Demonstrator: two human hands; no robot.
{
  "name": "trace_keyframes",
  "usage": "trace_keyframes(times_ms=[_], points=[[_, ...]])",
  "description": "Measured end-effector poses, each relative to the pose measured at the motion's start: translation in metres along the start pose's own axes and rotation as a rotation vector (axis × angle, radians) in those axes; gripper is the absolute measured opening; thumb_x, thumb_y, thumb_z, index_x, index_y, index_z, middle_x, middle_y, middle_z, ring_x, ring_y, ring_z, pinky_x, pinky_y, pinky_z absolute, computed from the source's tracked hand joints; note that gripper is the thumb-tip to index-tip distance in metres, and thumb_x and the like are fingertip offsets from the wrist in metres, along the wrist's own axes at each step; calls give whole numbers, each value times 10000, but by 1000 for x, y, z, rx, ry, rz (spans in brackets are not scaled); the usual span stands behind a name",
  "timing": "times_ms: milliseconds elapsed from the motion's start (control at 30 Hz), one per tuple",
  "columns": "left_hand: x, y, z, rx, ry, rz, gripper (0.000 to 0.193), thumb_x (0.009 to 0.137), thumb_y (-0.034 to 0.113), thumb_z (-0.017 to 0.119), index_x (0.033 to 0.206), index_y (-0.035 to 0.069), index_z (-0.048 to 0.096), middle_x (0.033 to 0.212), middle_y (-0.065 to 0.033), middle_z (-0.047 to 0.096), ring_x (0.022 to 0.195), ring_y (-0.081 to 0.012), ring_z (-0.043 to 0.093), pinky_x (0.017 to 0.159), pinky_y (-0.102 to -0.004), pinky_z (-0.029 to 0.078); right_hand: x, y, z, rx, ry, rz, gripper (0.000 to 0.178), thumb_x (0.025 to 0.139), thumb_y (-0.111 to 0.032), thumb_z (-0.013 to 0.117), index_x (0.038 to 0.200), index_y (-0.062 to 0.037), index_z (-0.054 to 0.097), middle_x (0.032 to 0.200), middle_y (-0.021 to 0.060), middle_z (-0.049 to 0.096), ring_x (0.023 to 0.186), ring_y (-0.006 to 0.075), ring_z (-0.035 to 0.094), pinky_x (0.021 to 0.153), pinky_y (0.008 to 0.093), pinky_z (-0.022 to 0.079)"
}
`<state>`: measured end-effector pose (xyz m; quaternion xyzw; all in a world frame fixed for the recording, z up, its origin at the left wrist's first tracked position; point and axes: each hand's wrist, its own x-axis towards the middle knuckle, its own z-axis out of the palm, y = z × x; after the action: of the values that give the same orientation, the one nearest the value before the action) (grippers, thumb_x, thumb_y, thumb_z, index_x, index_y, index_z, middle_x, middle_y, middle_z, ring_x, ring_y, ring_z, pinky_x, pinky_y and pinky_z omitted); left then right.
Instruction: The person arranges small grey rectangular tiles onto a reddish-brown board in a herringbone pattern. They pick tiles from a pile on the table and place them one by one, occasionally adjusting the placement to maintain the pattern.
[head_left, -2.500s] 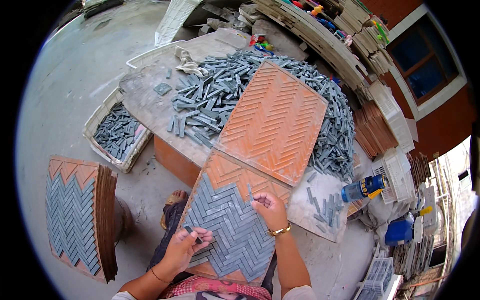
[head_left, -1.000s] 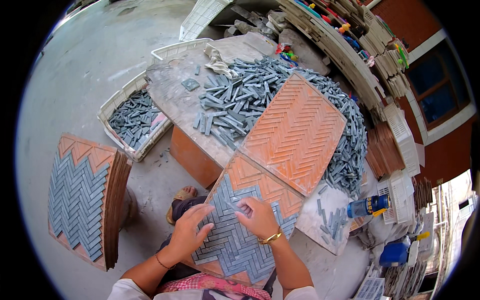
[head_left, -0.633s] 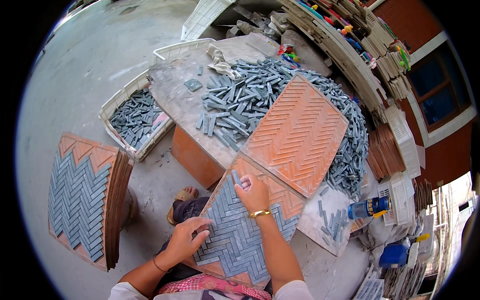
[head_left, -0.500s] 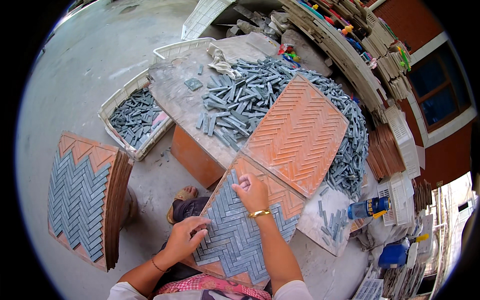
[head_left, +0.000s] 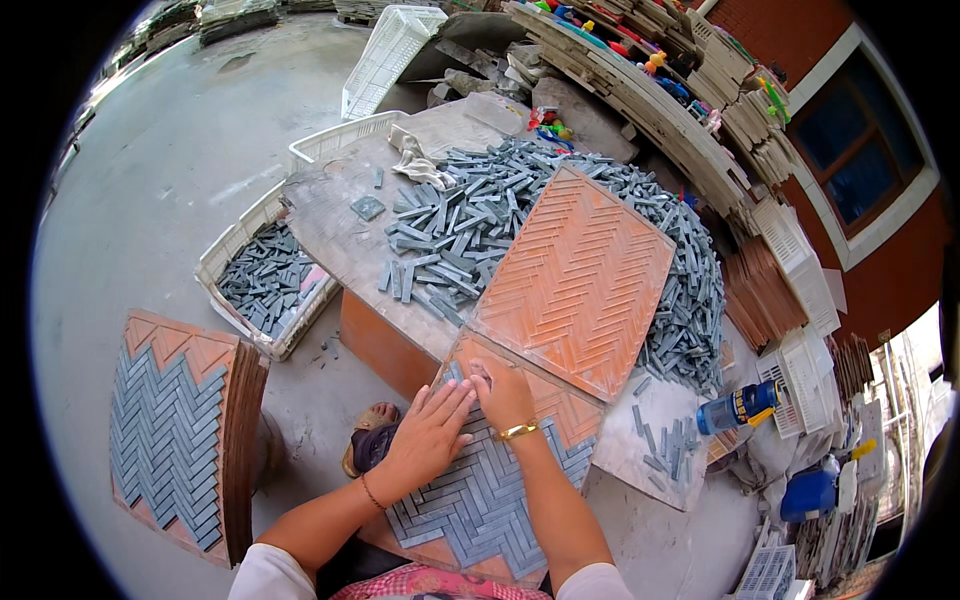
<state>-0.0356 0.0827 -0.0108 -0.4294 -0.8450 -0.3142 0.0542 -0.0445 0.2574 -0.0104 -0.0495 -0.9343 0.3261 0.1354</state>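
Observation:
An orange mold tray [head_left: 420,548] lies in front of me, partly filled with grey stone strips [head_left: 480,510] in a herringbone pattern. My left hand [head_left: 428,440] rests over the strips near the tray's left edge, its fingers stretched out and almost touching my right hand. My right hand [head_left: 502,395], with a gold bangle at the wrist, is closed with curled fingers at the upper end of the pattern. What its fingertips hold, if anything, is hidden. Bare orange grooves show beyond and to the right of it. A second, unfilled orange mold tray [head_left: 580,280] leans just past the first.
A large heap of loose strips [head_left: 470,215] covers the worktable [head_left: 340,230]. At left stand a white crate [head_left: 215,270] of strips and a stack of trays topped by a filled one [head_left: 170,440]. A blue bottle [head_left: 735,408] and scattered strips [head_left: 670,445] are at right.
My left hand has moved up and right across the strips, its fingers straightening, to beside my right hand. The right hand has shifted slightly down and its fingers are more curled. The view has tilted.

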Motion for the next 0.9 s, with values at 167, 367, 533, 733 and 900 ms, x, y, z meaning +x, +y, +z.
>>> trace_keyframes(times_ms=[167,367,533,733,900], points=[[1,-13,26,77,-67,-47,635,880,415,498,1369,28,380,1424,-117,380,1346,-262,297,1100,-458,208,21,1,-2,-23,-59,-6,189,797,-136,623,958,-42,652,869,165,665,767,330,641,670,380,503],[2,-13,27,52,-52,-30,606,868,377,534,1341,18,411,1406,-125,394,1343,-267,302,1096,-457,220,76,-20,30,-292,4,-46,248,789,-230,668,976,-96,576,868,137,635,834,332,620,681,431,501],[1,-13,26,19,-50,-24,591,841,327,564,1320,8,428,1394,-134,398,1348,-277,290,1091,-477,232,98,-27,52,-480,-103,42,340,773,-240,695,1044,-121,527,899,160,602,832,350,632,671,434,517],[2,-13,26,15,-84,-39,612,840,350,571,1325,10,421,1405,-133,382,1355,-275,271,1088,-486,229,104,-28,63,-588,-138,91,265,776,-192,666,999,-125,542,872,173,598,838,368,629,686,435,521],[2,-11,20,36,-19,-54,613,842,353,582,1329,17,419,1409,-139,376,1350,-285,279,1088,-484,230,102,-26,48,-462,-140,-52,221,759,-177,655,938,-110,544,836,164,591,790,349,619,655,424,508]])
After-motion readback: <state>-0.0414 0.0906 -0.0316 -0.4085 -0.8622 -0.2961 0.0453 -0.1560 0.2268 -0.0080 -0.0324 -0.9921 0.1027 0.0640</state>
